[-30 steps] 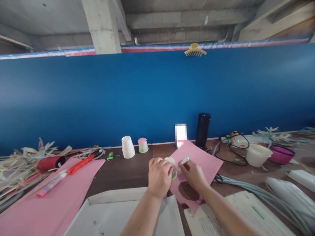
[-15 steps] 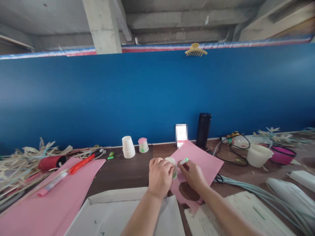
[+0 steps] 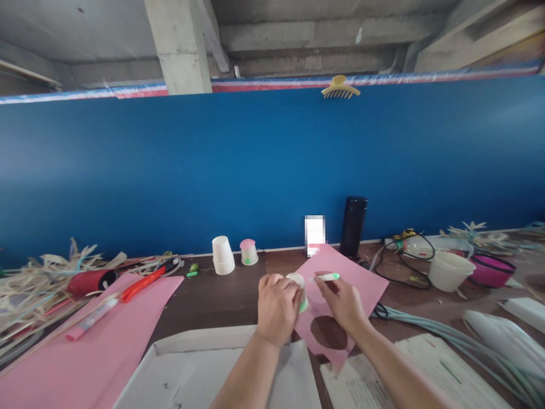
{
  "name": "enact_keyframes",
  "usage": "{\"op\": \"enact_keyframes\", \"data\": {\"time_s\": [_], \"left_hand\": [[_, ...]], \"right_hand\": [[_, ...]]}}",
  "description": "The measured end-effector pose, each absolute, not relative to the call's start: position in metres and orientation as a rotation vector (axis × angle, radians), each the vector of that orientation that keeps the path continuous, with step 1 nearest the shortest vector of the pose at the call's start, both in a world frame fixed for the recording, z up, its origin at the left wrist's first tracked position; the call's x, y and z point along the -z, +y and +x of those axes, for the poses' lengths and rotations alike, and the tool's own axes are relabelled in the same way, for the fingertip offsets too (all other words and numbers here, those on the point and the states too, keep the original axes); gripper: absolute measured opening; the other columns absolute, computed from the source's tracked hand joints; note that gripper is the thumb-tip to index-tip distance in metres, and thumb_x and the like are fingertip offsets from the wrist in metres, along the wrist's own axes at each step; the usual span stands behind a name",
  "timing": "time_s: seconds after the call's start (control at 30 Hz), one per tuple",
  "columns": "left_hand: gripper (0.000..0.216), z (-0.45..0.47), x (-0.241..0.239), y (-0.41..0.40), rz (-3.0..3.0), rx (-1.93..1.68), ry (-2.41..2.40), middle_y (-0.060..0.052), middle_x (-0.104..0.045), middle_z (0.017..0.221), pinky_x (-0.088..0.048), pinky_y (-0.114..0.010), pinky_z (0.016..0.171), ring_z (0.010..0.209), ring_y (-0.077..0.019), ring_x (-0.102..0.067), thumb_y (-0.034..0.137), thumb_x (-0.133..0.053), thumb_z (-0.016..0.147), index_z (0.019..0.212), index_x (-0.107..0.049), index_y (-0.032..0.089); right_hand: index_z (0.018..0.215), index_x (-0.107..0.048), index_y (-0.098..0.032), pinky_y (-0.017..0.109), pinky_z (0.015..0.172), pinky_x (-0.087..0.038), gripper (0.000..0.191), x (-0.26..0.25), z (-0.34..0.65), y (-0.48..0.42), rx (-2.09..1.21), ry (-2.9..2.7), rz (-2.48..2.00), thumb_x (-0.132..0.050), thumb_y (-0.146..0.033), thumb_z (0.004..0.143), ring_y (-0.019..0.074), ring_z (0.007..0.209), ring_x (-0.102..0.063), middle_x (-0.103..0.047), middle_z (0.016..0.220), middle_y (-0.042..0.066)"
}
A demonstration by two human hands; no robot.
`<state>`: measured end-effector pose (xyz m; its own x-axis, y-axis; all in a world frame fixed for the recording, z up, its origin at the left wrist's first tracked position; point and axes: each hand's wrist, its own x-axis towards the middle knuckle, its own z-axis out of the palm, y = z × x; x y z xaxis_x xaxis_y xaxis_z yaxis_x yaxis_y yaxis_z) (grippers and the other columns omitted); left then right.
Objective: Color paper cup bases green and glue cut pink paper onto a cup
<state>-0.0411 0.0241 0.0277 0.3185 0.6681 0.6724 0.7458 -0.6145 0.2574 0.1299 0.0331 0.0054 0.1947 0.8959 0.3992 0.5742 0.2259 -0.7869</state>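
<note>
From where I watch, the left hand has its fingers curled around a paper cup, my landmark here. I take that wrap as a way of steadying the cup, which bears a green patch on its exposed side. The hand hides much of it, so I cannot tell exactly how it is tilted.

Just right of the cup, the right hand pinches a white and green marker between thumb and fingers, pen-fashion, which I read as a hold chosen for fine control. The marker's slim end points at the cup; I cannot tell whether they touch.

A pink sheet lies right of the cup, partly under the right hand, with a round hole nearer me. Beyond the cup to the left stand the white stacked cups, upside down, and a small cup with a pink top; mouth down, I judge, they sit more steadily. A white tray lies left of the cup on my side, under the left forearm.
</note>
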Motion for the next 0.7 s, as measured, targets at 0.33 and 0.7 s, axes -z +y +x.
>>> {"op": "enact_keyframes", "data": {"time_s": [0.33,0.7], "left_hand": [[0.019,-0.055,-0.028,0.027,-2.214,1.332,-1.275,0.001,-0.069,0.097,-0.031,-0.038,0.088,0.096,-0.0193,-0.053,0.023,-0.048,0.087,0.092,-0.066,0.026],[0.019,-0.084,-0.025,0.040,-1.867,1.225,-1.514,-0.004,-0.061,0.086,-0.031,-0.036,0.077,0.085,-0.0212,-0.052,0.030,-0.052,0.085,0.092,-0.070,0.031]], "right_hand": [[0.114,-0.055,-0.015,0.028,0.056,-0.050,0.048,-0.013,0.155,0.025,-0.427,-1.266,-1.278,-0.046,-0.051,0.084,0.0154,0.055,-0.062,-0.068,0.082,0.008],[0.109,-0.052,-0.026,0.028,0.058,-0.048,0.028,-0.004,0.170,0.029,-0.244,-1.361,-1.436,-0.040,-0.041,0.089,0.0155,0.061,-0.065,-0.068,0.092,0.003]]}}
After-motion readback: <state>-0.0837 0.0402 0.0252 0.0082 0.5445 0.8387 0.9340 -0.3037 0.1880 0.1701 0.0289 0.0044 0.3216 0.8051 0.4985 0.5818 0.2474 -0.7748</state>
